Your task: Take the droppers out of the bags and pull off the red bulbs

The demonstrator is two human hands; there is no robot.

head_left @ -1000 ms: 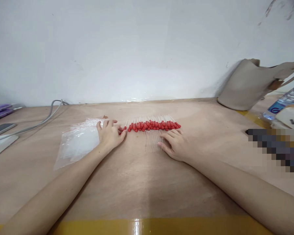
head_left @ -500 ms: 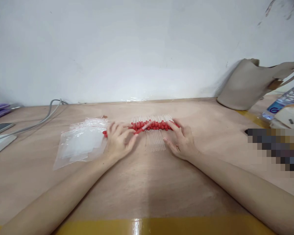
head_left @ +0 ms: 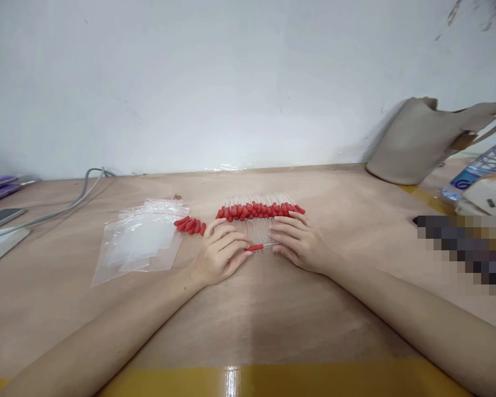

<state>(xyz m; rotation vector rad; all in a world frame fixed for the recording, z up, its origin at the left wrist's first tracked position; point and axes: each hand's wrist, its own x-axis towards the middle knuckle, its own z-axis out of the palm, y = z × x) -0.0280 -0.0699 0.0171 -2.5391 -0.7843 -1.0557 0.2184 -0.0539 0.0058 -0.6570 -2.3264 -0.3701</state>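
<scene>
Left fingers (head_left: pixel 232 238) pinch red cap (head_left: pixel 255 247); right fingers (head_left: pixel 288 242) hold clear tube (head_left: pixel 268 245).

Red caps (head_left: pixel 255 210), clear tubes (head_left: pixel 258 232), brown tabletop (head_left: pixel 215 325)

We're riding up on the person's head, one camera peering forward and down across the table (head_left: pixel 182 342). We're fairly close: the left hand (head_left: pixel 222 252) and right hand (head_left: pixel 301 243) lie around mid-frame, reaching away from us, and beyond them the wall (head_left: pixel 231 82) faces us nearly square-on, filling the upper part of our wide view.
</scene>
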